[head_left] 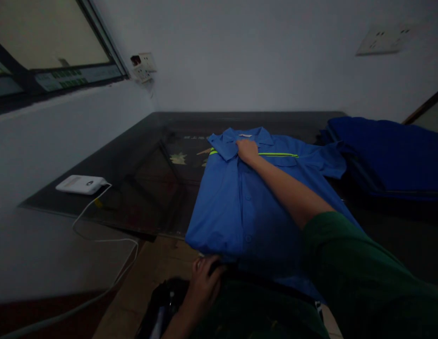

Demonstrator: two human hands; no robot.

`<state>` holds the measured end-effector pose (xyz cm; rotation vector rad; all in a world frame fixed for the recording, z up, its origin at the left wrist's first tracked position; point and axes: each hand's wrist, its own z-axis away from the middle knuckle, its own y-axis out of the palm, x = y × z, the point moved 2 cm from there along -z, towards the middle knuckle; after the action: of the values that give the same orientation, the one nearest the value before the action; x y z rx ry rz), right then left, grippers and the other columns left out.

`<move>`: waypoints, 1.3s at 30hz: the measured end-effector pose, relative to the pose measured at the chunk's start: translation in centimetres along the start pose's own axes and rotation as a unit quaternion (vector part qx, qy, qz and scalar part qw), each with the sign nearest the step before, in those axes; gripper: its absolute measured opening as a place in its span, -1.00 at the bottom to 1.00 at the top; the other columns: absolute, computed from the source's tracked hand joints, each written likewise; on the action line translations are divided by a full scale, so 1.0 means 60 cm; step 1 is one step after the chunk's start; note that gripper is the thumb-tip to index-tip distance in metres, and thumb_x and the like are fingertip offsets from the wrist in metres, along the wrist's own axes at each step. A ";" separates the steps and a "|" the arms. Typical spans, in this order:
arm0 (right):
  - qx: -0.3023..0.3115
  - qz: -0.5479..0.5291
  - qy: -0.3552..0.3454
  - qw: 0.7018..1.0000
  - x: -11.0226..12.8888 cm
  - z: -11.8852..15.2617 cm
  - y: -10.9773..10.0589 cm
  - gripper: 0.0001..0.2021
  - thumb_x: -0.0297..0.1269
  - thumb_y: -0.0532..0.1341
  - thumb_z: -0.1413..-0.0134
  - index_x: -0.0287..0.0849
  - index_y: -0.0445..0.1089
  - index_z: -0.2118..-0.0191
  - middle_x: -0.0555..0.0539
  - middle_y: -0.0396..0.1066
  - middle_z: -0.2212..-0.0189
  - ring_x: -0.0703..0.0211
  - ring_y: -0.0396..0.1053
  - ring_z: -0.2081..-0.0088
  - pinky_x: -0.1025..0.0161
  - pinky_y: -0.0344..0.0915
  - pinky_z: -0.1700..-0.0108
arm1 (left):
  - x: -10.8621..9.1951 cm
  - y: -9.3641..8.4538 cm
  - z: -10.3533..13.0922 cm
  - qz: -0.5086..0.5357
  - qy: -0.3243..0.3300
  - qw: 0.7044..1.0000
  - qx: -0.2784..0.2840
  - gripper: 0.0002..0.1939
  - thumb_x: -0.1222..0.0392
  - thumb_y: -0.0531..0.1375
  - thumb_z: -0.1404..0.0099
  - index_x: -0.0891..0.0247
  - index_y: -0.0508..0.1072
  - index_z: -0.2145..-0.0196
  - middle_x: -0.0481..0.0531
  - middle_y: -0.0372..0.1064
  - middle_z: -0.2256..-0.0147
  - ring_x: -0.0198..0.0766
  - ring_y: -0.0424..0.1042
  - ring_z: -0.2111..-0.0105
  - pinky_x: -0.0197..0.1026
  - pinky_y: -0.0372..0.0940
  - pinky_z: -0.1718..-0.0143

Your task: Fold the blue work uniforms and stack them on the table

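A blue short-sleeved shirt [219, 202] with a yellow-green stripe lies on the dark glossy table [148, 165], its collar toward the wall and its lower part hanging over the front edge. The left side of the shirt is folded inward. My right hand [247, 150] is closed on the shirt near the collar, at the front opening. Down at the table's front edge, my left hand [206, 275] has its fingers bent beside the shirt's lower left corner; its fingertips are dark, and what they hold, if anything, is hidden.
Dark blue folded cloth [391, 155] is stacked on the table's right side. At the left edge lies a white device [81, 184] with a white cable hanging down. Brown cardboard [162, 263] is below the front edge. Walls bound the back and left.
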<state>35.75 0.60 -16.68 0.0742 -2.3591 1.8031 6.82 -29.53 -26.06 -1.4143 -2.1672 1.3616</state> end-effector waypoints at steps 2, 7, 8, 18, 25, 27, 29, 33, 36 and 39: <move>-0.001 0.011 -0.029 1.000 0.009 0.008 -0.006 -0.59 -0.51 -0.07 -0.22 -0.27 0.32 -0.10 -0.35 0.39 0.03 -0.09 0.29 -0.03 0.00 0.14 -0.05 | 0.009 -0.008 -0.004 -0.010 0.019 0.999 0.024 -0.68 0.44 0.02 -0.27 0.17 0.46 0.15 0.07 0.46 0.24 -0.22 0.43 0.24 -0.18 0.26 0.23; 0.004 0.001 -0.082 0.997 0.015 0.004 -0.014 -0.50 -0.50 -0.02 -0.19 -0.05 0.20 -0.22 -0.21 0.37 -0.04 -0.01 0.28 -0.07 0.09 0.17 -0.06 | 0.045 -0.102 -0.100 0.045 0.101 0.988 -0.110 -0.74 0.39 0.07 -0.30 0.15 0.47 0.18 0.00 0.44 0.37 -0.30 0.40 0.38 -0.27 0.27 0.34; 0.009 -0.014 -0.077 0.997 0.013 -0.001 -0.018 -0.49 -0.50 -0.02 -0.18 -0.03 0.21 -0.22 -0.19 0.37 -0.05 0.00 0.29 -0.07 0.11 0.19 -0.05 | 0.062 -0.120 -0.143 0.065 0.058 0.987 -0.132 -0.76 0.39 0.07 -0.29 0.16 0.47 0.18 0.01 0.43 0.35 -0.28 0.40 0.35 -0.26 0.28 0.32; 0.012 -0.207 -0.002 0.978 -0.030 -0.050 -0.058 -0.55 -0.59 0.00 -0.03 -0.25 0.45 0.01 -0.18 0.45 0.00 0.05 0.35 -0.07 0.21 0.21 -0.11 | 0.364 0.013 -0.619 0.100 -0.181 0.978 -0.034 -0.48 0.54 -0.01 -0.04 0.34 0.39 0.04 0.18 0.38 0.06 -0.16 0.34 0.05 -0.03 0.21 -0.08; 0.009 -0.313 0.023 0.950 -0.069 -0.056 -0.048 -0.61 -0.46 -0.04 -0.18 -0.13 0.48 0.06 -0.08 0.52 0.11 0.13 0.43 0.05 0.20 0.32 -0.02 | 0.439 0.121 -0.709 0.113 -0.093 0.986 0.075 -0.82 0.29 0.10 -0.18 0.33 0.46 0.29 0.13 0.44 0.16 -0.16 0.37 0.09 -0.11 0.22 -0.03; 0.017 -0.377 0.039 0.925 -0.090 -0.041 -0.032 -0.66 -0.31 0.01 -0.23 -0.11 0.42 -0.02 -0.08 0.50 0.08 0.12 0.44 0.04 0.16 0.34 -0.01 | 0.452 0.141 -0.716 0.115 -0.085 0.986 0.089 -0.81 0.22 0.04 -0.26 0.33 0.42 0.30 0.09 0.44 0.25 -0.21 0.39 0.21 -0.18 0.28 0.10; 0.039 -0.430 0.048 0.901 -0.109 -0.023 -0.015 -0.61 -0.19 0.16 -0.14 -0.12 0.36 -0.08 -0.12 0.46 0.03 0.07 0.41 0.00 0.10 0.32 -0.05 | 0.462 0.156 -0.719 0.110 -0.079 0.987 0.088 -0.78 0.18 0.00 -0.30 0.32 0.38 0.28 0.06 0.42 0.29 -0.23 0.37 0.26 -0.21 0.27 0.17; 0.058 -0.404 0.046 0.912 -0.130 -0.001 -0.004 -0.32 -0.28 0.39 0.19 -0.16 0.27 -0.15 -0.21 0.37 -0.06 -0.03 0.35 -0.06 0.01 0.26 -0.12 | 0.472 0.180 -0.721 0.094 -0.046 0.989 0.106 -0.78 0.12 0.00 -0.33 0.29 0.34 0.22 0.04 0.39 0.28 -0.23 0.34 0.28 -0.23 0.22 0.17; 0.050 -0.408 0.056 0.910 -0.131 0.002 -0.020 -0.28 -0.37 0.36 0.20 -0.14 0.20 -0.19 -0.20 0.34 -0.07 0.00 0.38 0.00 0.05 0.32 -0.06 | 0.475 0.195 -0.726 0.080 -0.018 0.987 0.139 -0.78 0.11 -0.03 -0.36 0.26 0.33 0.19 0.04 0.38 0.27 -0.22 0.36 0.27 -0.23 0.20 0.16; 0.078 -0.462 0.101 0.878 -0.132 0.014 -0.030 -0.22 -0.36 0.30 0.11 -0.11 0.05 -0.27 -0.21 0.35 -0.03 0.13 0.46 0.33 0.12 0.45 0.25 | 0.475 0.208 -0.732 0.058 0.003 0.984 0.168 -0.75 0.10 -0.05 -0.38 0.25 0.34 0.21 0.06 0.39 0.30 -0.20 0.37 0.30 -0.20 0.18 0.15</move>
<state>43.70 -1.21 -16.50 0.8299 -1.5643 1.3847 26.30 20.26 -19.93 -1.4230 -1.7657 1.6668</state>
